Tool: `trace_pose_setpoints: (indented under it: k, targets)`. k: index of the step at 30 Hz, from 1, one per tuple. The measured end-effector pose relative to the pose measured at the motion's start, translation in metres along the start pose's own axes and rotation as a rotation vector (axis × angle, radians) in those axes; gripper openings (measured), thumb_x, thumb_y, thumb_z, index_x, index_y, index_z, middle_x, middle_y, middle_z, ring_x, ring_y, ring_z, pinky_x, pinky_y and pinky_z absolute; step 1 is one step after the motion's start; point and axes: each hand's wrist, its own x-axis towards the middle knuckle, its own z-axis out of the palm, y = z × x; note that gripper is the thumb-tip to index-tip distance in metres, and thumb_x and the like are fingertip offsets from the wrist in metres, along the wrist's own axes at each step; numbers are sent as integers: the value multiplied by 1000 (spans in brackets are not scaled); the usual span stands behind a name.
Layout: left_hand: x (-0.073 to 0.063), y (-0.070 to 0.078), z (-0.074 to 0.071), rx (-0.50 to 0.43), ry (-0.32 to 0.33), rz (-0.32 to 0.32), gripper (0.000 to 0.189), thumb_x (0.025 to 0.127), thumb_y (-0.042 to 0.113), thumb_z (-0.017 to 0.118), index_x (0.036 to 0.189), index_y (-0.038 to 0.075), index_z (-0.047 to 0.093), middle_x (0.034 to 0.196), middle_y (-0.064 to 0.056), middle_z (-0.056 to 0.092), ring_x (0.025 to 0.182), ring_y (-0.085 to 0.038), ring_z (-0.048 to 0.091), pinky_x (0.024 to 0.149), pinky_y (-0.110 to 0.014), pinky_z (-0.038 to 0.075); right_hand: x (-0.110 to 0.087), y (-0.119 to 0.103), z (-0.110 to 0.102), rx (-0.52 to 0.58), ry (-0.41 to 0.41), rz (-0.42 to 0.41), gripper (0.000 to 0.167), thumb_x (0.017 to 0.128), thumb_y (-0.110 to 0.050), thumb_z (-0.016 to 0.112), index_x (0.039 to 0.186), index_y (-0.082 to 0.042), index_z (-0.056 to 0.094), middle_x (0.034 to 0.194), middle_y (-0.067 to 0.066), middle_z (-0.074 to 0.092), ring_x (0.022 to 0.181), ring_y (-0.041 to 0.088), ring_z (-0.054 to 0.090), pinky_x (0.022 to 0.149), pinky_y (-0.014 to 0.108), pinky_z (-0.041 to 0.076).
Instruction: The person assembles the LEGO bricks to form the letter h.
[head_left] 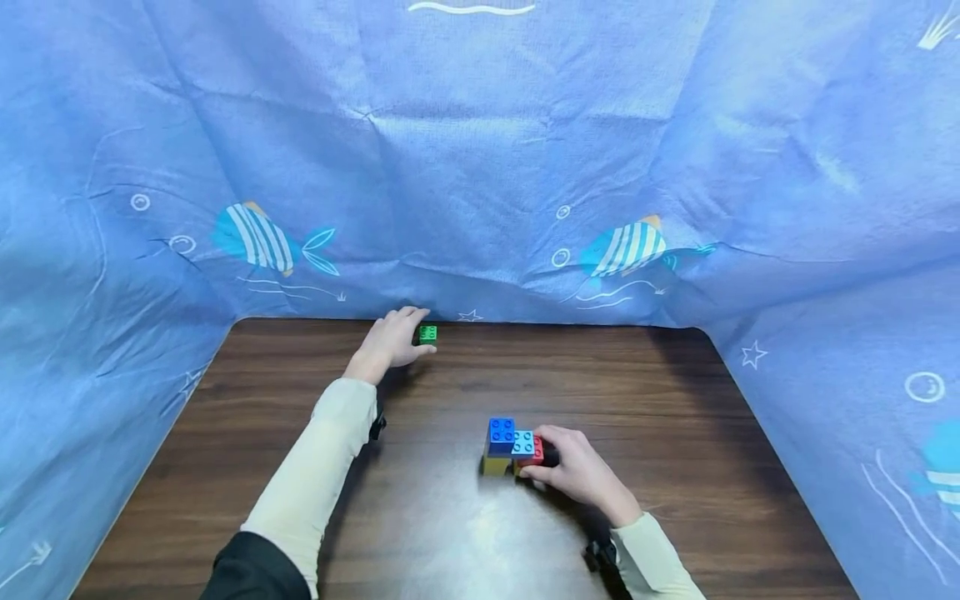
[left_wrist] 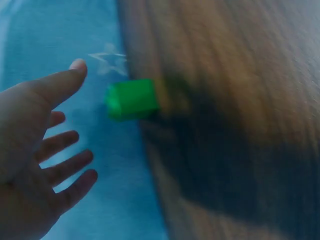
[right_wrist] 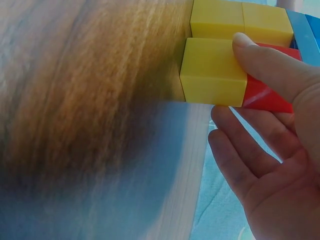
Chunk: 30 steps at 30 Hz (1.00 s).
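At the far edge of the table, my left hand reaches with fingers spread around a small green toy brick. The left wrist view shows a gap between the thumb and this brick. My right hand holds the right side of a small brick structure, thumb on one face and fingers on the opposite side. That side has a red brick on a yellow brick. A light blue brick lies over the red one, and a dark blue brick tops the left column above yellow bricks.
The dark wooden table has a blue cloth printed with fish and stars hanging behind its far edge and along both sides. Dark devices are strapped under both wrists.
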Motion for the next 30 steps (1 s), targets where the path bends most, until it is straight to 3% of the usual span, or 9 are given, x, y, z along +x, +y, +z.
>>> trace_pose_setpoints:
  k: [4, 11, 21, 25, 30]
  targets:
    - [10, -9, 12, -54, -37, -11, 76, 97, 40, 67, 158, 10, 33, 162, -16, 34, 144, -42, 36, 116, -61, 31, 0, -1, 0, 0, 5, -4, 29, 82, -21, 86, 104, -19, 67, 93, -10, 69, 79, 2, 58, 69, 24, 52]
    - [17, -11, 27, -76, -63, -11, 67, 101, 32, 63, 158, 9, 34, 161, -16, 37, 141, -41, 42, 111, -60, 36, -1, -1, 1, -1, 6, -19, 30, 81, -21, 87, 103, -18, 67, 94, -9, 69, 81, 1, 58, 70, 24, 53]
    - [17, -13, 44, -25, 65, 26, 47, 100, 27, 65, 142, 7, 56, 135, -15, 62, 116, -34, 61, 96, -53, 46, -2, -1, 2, -8, 7, -13, 30, 81, -22, 86, 104, -18, 68, 95, -9, 69, 82, 1, 60, 72, 25, 54]
    - [15, -4, 31, -30, 132, 78, 43, 101, 30, 64, 137, 7, 58, 127, -14, 64, 109, -32, 62, 91, -50, 48, -2, 0, 2, -5, 2, -16, 30, 82, -23, 86, 104, -18, 67, 94, -9, 69, 80, 1, 59, 69, 24, 53]
    - [-3, 28, -8, -80, 266, 192, 43, 101, 31, 63, 136, 6, 59, 124, -15, 64, 109, -32, 62, 94, -49, 49, -2, 1, 1, -5, 3, -4, 30, 82, -23, 86, 105, -18, 68, 95, -9, 70, 80, 1, 59, 70, 24, 53]
